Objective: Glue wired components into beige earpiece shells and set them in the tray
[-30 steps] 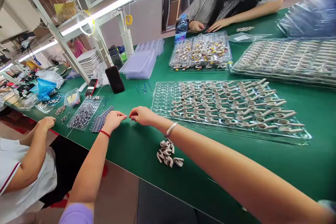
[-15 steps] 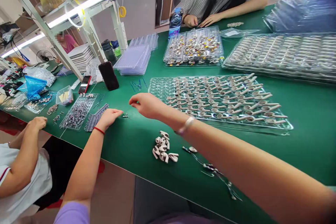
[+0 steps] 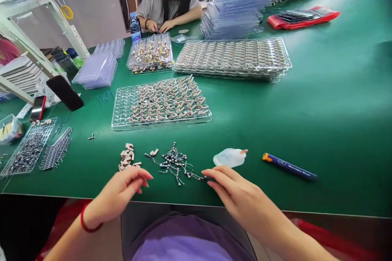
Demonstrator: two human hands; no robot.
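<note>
My left hand [image 3: 121, 191] hovers at the table's near edge, fingers loosely curled and apart from the thumb, with nothing seen in it. Just beyond it lies a small pile of pale earbud-stem-shaped shells [image 3: 127, 155], partly covered by the hand. My right hand [image 3: 237, 193] is open, fingertips at the right end of a loose heap of small wired parts [image 3: 174, 159]; I cannot tell whether they touch a wire. One pale shell [image 3: 154, 152] lies beside the heap. Above the right hand is a whitish translucent piece [image 3: 229, 157] with a small pinkish tip.
A blue pen-like tool [image 3: 289, 167] lies to the right. Behind the piles stands a clear tray of pale shells [image 3: 162, 120], with stacked trays [image 3: 232, 71] further back. A phone [image 3: 65, 92] leans at left. Another person's hands [image 3: 159, 26] work across the table.
My view has swung right. Both hands have come back from the far left to the near edge, by the shells and wired parts. A small wired part remains on the table at left.
</note>
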